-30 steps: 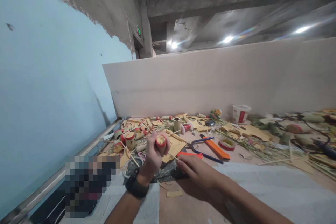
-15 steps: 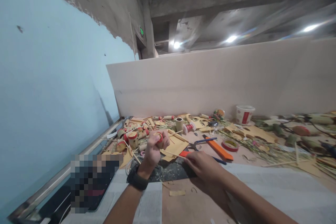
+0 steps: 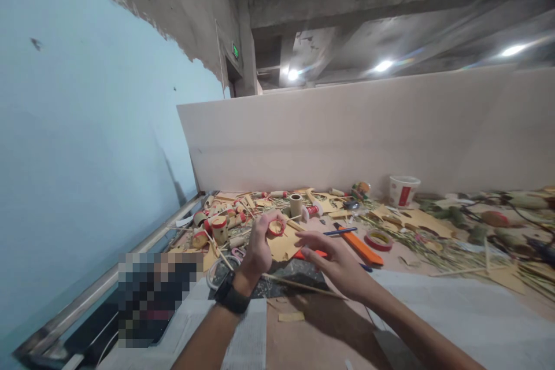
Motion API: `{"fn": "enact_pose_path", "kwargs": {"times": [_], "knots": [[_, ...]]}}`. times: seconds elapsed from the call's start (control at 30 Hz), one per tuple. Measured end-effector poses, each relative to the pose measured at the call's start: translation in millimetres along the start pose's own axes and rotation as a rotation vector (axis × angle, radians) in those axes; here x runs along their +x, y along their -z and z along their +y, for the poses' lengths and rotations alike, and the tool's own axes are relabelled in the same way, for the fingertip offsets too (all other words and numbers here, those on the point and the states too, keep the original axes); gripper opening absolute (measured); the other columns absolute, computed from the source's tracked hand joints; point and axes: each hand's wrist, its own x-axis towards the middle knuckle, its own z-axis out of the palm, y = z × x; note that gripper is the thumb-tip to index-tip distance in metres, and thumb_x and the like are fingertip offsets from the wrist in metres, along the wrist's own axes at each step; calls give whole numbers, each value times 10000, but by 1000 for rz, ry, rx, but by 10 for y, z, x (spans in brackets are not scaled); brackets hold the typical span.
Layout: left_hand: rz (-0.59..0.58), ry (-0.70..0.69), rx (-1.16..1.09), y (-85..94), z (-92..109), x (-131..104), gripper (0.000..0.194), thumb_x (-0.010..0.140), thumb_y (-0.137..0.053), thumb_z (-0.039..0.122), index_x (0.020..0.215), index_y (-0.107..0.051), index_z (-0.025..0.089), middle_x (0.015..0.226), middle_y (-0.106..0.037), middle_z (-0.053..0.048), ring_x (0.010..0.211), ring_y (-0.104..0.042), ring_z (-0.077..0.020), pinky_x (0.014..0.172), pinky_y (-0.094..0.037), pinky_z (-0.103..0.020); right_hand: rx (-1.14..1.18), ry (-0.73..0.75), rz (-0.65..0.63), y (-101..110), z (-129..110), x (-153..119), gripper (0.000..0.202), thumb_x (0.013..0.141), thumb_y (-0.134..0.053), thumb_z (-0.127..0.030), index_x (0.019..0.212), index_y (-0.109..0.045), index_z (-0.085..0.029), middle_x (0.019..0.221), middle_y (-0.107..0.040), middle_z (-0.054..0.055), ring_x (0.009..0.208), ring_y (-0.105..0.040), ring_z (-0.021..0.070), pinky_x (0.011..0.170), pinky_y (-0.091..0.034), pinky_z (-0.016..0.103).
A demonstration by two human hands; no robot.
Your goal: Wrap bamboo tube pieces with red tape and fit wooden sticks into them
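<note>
My left hand [image 3: 259, 247], a dark band on its wrist, is wrapped round a small bamboo piece with a red rim [image 3: 276, 228], its round end facing me. To the right, my right hand [image 3: 323, 251] has its fingers apart with nothing seen between them. A thin stick [image 3: 306, 285] lies below both hands, across a dark mat [image 3: 281, 278]. Yellowish sheet material [image 3: 284, 247] lies behind the hands. An orange-handled tool [image 3: 310, 254] is partly hidden by my right hand.
An orange cutter [image 3: 361, 245] and a red tape roll [image 3: 378, 240] lie to the right. Farther back are an upright bamboo tube [image 3: 295, 206], a red thread spool [image 3: 312, 210] and a white cup [image 3: 404, 191]. Red-rimmed bamboo pieces [image 3: 219, 230] crowd the left.
My right hand has let go of the thin stick, which now lies below, and its fingers have opened. My left hand has turned the bamboo piece and moved slightly right.
</note>
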Motion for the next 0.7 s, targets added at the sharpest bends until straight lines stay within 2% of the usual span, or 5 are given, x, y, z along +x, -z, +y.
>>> {"fn": "enact_pose_path", "kwargs": {"times": [0.03, 0.1, 0.17, 0.33, 0.7], "knots": [[-10, -7, 41, -22, -10, -17, 520, 951, -286, 612, 713, -506, 205, 653, -420, -10, 624, -367, -174, 609, -301, -303, 98, -22, -43, -40, -33, -9, 397, 919, -590, -536, 1150, -662, -222, 1058, -697, 62, 899, -631, 197, 721, -512, 295], [-63, -52, 132, -61, -41, -47, 488, 972, -273, 575, 753, -502, 204, 682, -442, -10, 648, -398, -175, 633, -319, -300, 248, -49, -79, -127, -82, -24, 400, 895, -620, -552, 1098, -649, -210, 970, -665, 43, 817, -607, 172, 644, -502, 272], [-94, -87, 181, -93, -79, -69, 461, 982, -274, 544, 785, -508, 200, 713, -473, -15, 676, -428, -177, 653, -334, -299, 278, -7, -1, -198, -108, -38, 365, 890, -636, -539, 1041, -608, -208, 830, -599, 0, 702, -550, 134, 588, -465, 246], [-152, -143, 291, -139, -128, -96, 440, 991, -250, 492, 807, -521, 199, 714, -471, -12, 660, -414, -178, 639, -309, -308, 24, 180, 207, -220, -100, -83, 267, 910, -637, -459, 984, -534, -224, 682, -498, -44, 567, -469, 111, 520, -393, 236], [-249, -246, 335, -143, -98, -101, 450, 963, -254, 539, 717, -437, 210, 705, -436, -16, 671, -397, -189, 656, -289, -327, -147, 272, 199, -163, -12, -105, 262, 947, -557, -464, 866, -602, -218, 664, -564, 1, 554, -472, 133, 522, -396, 259]]}}
